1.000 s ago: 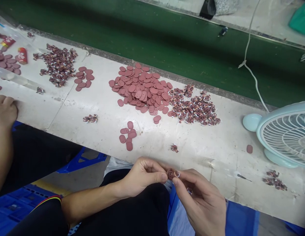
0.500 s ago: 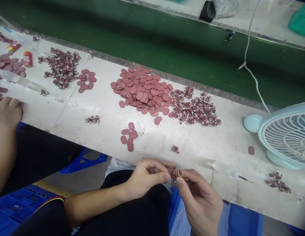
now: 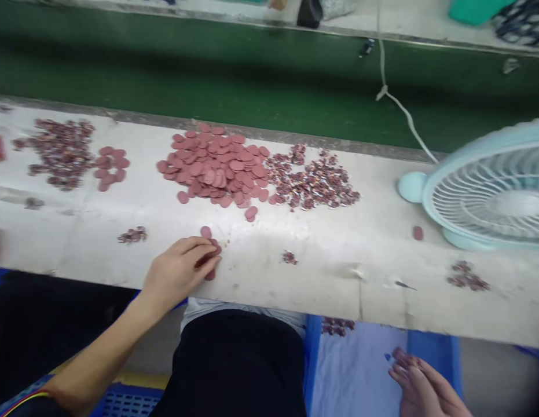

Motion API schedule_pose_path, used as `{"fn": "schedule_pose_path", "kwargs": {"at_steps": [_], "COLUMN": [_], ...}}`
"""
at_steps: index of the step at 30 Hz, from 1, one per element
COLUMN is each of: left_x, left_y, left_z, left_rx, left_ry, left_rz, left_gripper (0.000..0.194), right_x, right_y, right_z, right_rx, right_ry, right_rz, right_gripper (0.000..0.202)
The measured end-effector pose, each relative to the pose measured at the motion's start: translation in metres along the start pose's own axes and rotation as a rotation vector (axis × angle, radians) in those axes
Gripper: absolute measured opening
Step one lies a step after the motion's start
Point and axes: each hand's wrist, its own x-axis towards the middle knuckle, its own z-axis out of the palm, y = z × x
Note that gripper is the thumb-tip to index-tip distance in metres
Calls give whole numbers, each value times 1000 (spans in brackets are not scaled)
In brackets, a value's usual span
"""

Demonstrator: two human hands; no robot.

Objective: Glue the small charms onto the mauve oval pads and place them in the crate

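My left hand (image 3: pixel 176 272) reaches over the small group of reddish-brown oval discs (image 3: pixel 205 231) near the table's front edge. Its thumb and fingers close around a disc there, though the fingers partly cover it. Low on the right, my right hand (image 3: pixel 425 385) pinches a small reddish-brown piece (image 3: pixel 399 355) above a blue tray (image 3: pixel 435 359) lined with pale sheeting. Rows of small brown pieces (image 3: pixel 337 326) lie in that tray, partly under the table edge. A small cluster of brown-and-white parts (image 3: pixel 289 258) rests on the table between my hands.
A large heap of oval discs (image 3: pixel 217 165) and a pile of small brown-and-white parts (image 3: pixel 316 179) lie along the table's back. At the right stands a light-blue fan (image 3: pixel 490 197) with a white cord (image 3: pixel 410 124). Another parts pile (image 3: pixel 63 150) is at left.
My hands have parted: the left went up and left to the small disc group, the right moved right and down over the tray with the piece. The camera view has shifted too.
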Motion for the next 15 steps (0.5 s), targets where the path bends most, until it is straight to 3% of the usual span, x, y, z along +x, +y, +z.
{"fn": "schedule_pose_path", "kwargs": {"at_steps": [4,7,12,15], "left_x": [2,6,9,7], "left_y": [9,12,19,23], "left_z": [0,-5,-16,-18], "left_rx": [30,6,-586,-916], "left_ry": [-42,1,-26,-61], "left_rz": [-19,-101,-348,-455], "left_gripper": [21,27,38,25], "right_x": [9,27,46,54], "right_y": [35,70,108,121], "right_z": [-3,-6,5,13], "right_rx": [-177,-374,-649,-725], "right_ry": [-15,-66,-175,-229], "right_rz": [60,108,156,136], "right_gripper": [55,39,28,31]}}
